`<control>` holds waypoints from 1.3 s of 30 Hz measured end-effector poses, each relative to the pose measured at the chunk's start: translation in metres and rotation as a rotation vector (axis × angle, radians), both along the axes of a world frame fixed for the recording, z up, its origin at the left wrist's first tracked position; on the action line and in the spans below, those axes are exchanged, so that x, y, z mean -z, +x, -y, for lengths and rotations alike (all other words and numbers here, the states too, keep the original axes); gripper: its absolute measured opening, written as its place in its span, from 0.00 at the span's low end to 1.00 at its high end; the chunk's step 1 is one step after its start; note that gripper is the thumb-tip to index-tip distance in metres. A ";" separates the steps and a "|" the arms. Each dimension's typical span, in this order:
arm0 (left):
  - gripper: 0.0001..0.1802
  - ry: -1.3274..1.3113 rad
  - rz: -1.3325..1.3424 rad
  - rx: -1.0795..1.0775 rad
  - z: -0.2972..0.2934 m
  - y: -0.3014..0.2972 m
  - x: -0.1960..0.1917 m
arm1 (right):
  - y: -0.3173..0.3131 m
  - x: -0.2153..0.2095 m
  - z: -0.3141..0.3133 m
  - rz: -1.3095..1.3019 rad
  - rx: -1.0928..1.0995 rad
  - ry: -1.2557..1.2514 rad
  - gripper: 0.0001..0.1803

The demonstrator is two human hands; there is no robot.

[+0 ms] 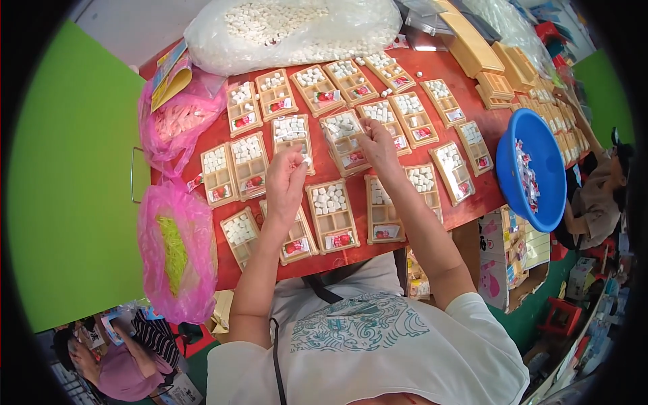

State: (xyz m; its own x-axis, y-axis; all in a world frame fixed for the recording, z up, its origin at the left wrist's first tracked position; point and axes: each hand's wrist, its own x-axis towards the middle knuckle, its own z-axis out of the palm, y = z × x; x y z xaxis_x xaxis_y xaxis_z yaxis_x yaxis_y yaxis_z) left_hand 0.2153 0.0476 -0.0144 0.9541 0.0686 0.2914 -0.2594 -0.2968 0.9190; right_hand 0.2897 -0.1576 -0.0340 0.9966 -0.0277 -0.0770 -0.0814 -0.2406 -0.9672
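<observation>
My left hand (286, 181) is closed in a pinch, with a small white marshmallow-like piece (306, 161) at its fingertips. It hovers over the lower part of a tan compartment tray (291, 146). My right hand (380, 147) has its fingers bent together at the right edge of another tan tray (346, 144), which sits slightly askew; what those fingers grip is hidden. Both trays hold white pieces in the upper compartment. A red-and-white sachet (352, 158) lies in the lower part of the tray by my right hand.
Several similar trays cover the red table (445, 71). A large clear bag (290, 34) of white pieces lies at the back. Pink bags (191, 202) line the left side. A blue basin (532, 169) of sachets stands at right. Other people (601, 192) sit nearby.
</observation>
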 end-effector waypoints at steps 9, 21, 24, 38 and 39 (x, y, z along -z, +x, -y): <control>0.06 0.427 0.203 0.141 0.031 0.014 0.004 | -0.007 0.014 0.000 0.264 0.095 -0.365 0.23; 0.06 0.502 0.125 0.248 0.035 0.020 0.003 | -0.018 0.002 -0.004 0.475 0.156 -0.621 0.17; 0.06 0.506 0.117 0.264 0.036 0.023 0.005 | -0.021 -0.004 -0.008 0.537 0.144 -0.658 0.16; 0.07 0.322 -0.040 0.276 0.038 0.041 0.005 | -0.030 0.004 -0.008 0.529 0.015 -0.942 0.13; 0.07 0.323 -0.037 0.267 0.037 0.041 0.004 | -0.028 0.004 -0.008 0.539 0.002 -0.939 0.13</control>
State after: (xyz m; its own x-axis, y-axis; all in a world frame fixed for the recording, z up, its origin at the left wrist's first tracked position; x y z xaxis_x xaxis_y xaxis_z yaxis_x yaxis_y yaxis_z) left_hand 0.2562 0.0103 -0.0183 0.9363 -0.2721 0.2221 -0.3345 -0.4982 0.7999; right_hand 0.2619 -0.1493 -0.0380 0.8930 0.1512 0.4240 0.2980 -0.9045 -0.3051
